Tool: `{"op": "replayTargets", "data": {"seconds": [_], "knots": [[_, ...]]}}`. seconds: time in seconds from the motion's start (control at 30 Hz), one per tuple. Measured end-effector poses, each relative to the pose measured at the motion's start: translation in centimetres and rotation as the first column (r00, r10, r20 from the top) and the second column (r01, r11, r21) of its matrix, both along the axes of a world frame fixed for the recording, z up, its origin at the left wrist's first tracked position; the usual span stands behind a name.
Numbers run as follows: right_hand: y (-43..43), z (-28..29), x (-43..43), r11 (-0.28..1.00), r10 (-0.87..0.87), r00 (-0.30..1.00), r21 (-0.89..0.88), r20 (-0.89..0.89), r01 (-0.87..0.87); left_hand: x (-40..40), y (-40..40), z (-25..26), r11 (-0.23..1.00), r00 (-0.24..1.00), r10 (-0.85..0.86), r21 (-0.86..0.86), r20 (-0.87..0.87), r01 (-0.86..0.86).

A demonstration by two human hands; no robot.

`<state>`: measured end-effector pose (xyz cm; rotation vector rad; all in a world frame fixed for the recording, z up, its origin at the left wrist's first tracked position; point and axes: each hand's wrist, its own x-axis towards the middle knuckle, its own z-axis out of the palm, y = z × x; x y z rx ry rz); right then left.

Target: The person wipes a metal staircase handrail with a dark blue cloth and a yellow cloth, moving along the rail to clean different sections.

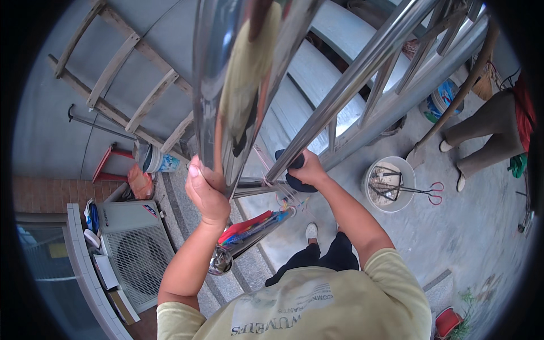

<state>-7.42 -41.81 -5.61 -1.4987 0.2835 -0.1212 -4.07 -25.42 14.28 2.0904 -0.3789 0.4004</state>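
My left hand (207, 191) grips the edge of a wide, polished stainless steel handrail (208, 85), thumb in front and the other fingers partly hidden. The metal mirrors a yellowish shape. My right hand (307, 171) holds a dark cloth (299, 183) around the lower end of a thinner steel rail (340, 95). Below my hands is a steel post with a shiny ball cap (221, 260). A bundle of red and blue material (248, 227) lies along this post, and thin strings hang near the rail joint.
Metal stair treads (327, 80) rise behind the rails. Leftward are a wooden ladder (114, 55), a red stool (111, 161) and an air conditioner unit (138, 255). Tongs (408, 190) rest across a white bucket (389, 206) at right, near a shovel (416, 157) and a standing person (495, 127).
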Motion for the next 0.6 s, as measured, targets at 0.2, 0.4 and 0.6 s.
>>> {"op": "replayTargets", "data": {"seconds": [0.2, 0.4, 0.6], "knots": [[1.6, -11.3, 0.6, 0.979, -0.177, 0.979, -0.124, -0.102, 0.164, 0.3, 0.3, -1.0, 0.981, 0.994, -0.058, -0.192, -0.091, 0.04], [1.9, -17.7, 0.8, 0.953, -0.26, 0.952, -0.204, -0.159, 0.226, 1.0, 2.8, -1.8, 0.951, 0.974, -0.205, -0.255, -0.101, 0.174], [2.4, -22.0, 1.2, 0.939, -0.333, 0.908, -0.172, -0.253, 0.297, 0.8, 1.9, -1.6, 0.953, 0.983, -0.169, -0.266, -0.069, 0.145]]}}
